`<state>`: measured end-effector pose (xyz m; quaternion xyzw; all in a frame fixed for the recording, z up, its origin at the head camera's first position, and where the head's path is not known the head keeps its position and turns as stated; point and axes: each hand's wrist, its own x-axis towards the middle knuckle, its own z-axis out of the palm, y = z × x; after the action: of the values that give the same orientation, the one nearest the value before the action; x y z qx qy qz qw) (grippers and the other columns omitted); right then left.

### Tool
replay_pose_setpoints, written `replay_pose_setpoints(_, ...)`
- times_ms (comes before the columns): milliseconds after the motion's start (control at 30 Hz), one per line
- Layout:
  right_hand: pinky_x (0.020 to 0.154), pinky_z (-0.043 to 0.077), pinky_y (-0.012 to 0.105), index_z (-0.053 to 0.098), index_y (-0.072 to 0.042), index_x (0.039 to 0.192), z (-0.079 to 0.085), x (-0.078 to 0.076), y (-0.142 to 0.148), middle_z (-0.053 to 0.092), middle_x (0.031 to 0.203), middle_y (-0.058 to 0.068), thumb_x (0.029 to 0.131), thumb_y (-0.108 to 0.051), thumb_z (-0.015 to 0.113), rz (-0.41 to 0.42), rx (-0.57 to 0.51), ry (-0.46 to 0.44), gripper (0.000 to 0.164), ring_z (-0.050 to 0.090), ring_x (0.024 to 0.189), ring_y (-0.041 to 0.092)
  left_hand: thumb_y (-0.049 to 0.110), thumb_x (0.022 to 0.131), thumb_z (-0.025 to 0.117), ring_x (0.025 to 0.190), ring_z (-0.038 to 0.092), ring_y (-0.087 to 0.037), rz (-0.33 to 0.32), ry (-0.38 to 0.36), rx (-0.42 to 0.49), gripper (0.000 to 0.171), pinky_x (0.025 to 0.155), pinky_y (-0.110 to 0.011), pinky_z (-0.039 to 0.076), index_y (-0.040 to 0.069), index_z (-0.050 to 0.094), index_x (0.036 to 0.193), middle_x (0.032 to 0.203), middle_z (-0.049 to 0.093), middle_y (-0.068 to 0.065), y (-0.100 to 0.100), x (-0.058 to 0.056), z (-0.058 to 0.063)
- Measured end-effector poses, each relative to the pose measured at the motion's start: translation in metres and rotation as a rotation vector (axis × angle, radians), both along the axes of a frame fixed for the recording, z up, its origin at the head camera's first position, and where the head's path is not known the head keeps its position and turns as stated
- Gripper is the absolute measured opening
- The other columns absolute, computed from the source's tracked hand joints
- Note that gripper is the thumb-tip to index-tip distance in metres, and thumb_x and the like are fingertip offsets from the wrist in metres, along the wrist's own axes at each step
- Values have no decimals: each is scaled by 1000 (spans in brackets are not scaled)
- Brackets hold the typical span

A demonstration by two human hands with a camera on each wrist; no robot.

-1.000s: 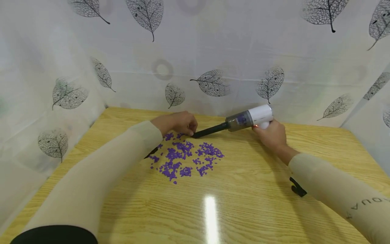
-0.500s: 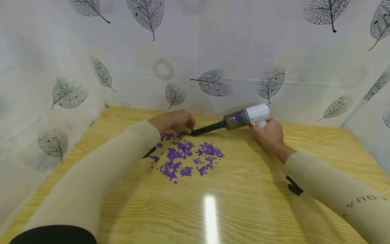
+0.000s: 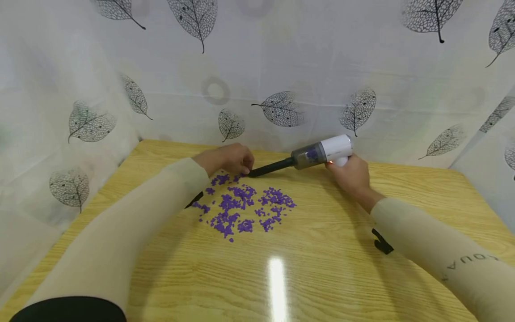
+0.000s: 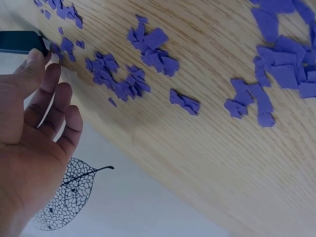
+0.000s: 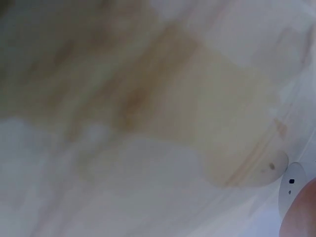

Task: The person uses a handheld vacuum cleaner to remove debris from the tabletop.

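My right hand (image 3: 351,175) grips the handle of a handheld vacuum cleaner (image 3: 338,146) with a white body, a clear dust cup (image 3: 309,155) with purple bits inside, and a long black nozzle (image 3: 271,167). A small red light glows by the handle. At the nozzle's tip, my left hand (image 3: 231,159) pinches with thumb and forefinger; its other fingers curve loosely in the left wrist view. Purple paper scraps (image 3: 231,203) lie in scattered clusters in front of the nozzle. In the right wrist view only a skin-toned edge and part of the white vacuum body (image 5: 291,185) show at the lower right.
The wood-grain table (image 3: 322,268) ends at a white curtain (image 3: 177,120) printed with leaves, which hangs behind and at both sides. Black straps (image 3: 382,241) show beneath the forearms. A bright reflection lies on the table's front middle.
Both hands and the vacuum cleaner have shifted slightly left and back, the nozzle tip moving with the left hand. The nearer paper clusters have stayed in place.
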<state>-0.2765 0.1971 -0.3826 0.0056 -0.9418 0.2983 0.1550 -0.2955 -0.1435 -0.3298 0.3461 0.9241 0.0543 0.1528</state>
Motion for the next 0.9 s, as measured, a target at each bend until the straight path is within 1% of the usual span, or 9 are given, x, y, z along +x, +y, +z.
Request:
replay_pose_setpoints(233, 57, 43, 41, 55, -1, 93, 1, -2, -4, 58, 82, 16, 77, -41, 62, 4, 16, 19, 44, 51, 72, 28, 21, 87, 62, 83, 55, -15, -3, 3, -2, 5, 78, -32, 48, 18, 65, 88, 88, 62, 2, -5, -4, -2)
replay_pose_setpoints(433, 59, 44, 42, 55, 0, 97, 0, -4, -5, 59, 85, 17, 78, -42, 61, 9, 26, -2, 47, 52, 74, 29, 21, 87, 62, 81, 56, -14, -6, -1, 1, 4, 77, -31, 48, 18, 65, 87, 86, 62, 3, -8, -5, -2)
replay_pose_setpoints(633, 62, 45, 45, 55, 2, 98, 0, -5, -8, 60, 86, 19, 77, -42, 62, 5, 27, 5, 49, 53, 75, 30, 22, 88, 61, 81, 56, -14, -22, 7, -9, 6, 77, -31, 48, 18, 65, 88, 87, 62, 3, -12, -7, -3)
replay_pose_setpoints(900, 61, 45, 44, 55, 3, 98, 2, -3, -14, 59, 86, 19, 77, -41, 63, 7, 23, -6, 49, 53, 75, 30, 24, 87, 62, 80, 56, -14, -14, -19, -28, 6, 75, -32, 48, 19, 65, 89, 87, 61, 3, -16, -7, -3)
